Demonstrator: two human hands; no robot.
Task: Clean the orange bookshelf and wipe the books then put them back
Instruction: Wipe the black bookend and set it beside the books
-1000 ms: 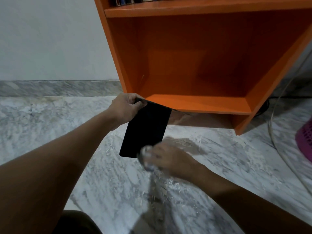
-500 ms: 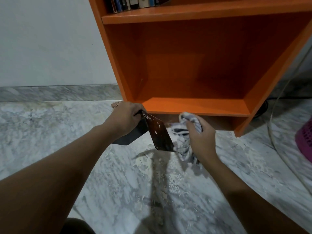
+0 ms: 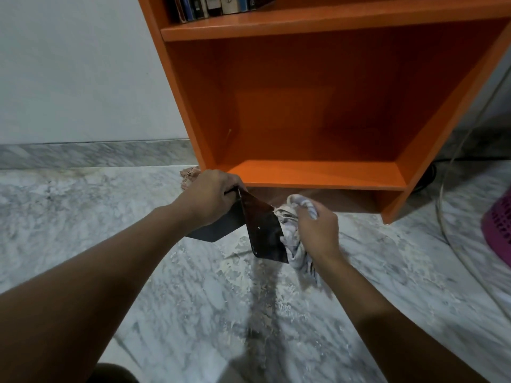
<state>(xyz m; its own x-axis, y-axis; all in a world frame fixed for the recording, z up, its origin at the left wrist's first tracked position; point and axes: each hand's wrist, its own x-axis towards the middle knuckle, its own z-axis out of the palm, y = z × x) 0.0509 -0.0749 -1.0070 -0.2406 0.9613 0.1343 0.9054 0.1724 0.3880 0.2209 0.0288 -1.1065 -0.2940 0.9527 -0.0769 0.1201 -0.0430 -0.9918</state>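
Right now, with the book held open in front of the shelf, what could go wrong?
1. The left hand grips the dark book only at its top corner, with the covers splayed. Wiping pressure from the right hand could twist it loose or strain the spine.
2. The tail of the cloth hangs toward the floor, which looks speckled with pale debris. It might pick up grit and smear it onto the cover.

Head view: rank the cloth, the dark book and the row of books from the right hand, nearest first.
1. cloth: gripped in the right hand itself.
2. dark book: just to its left, against the cloth, held by the left hand.
3. row of books: far up and back, on the upper shelf.
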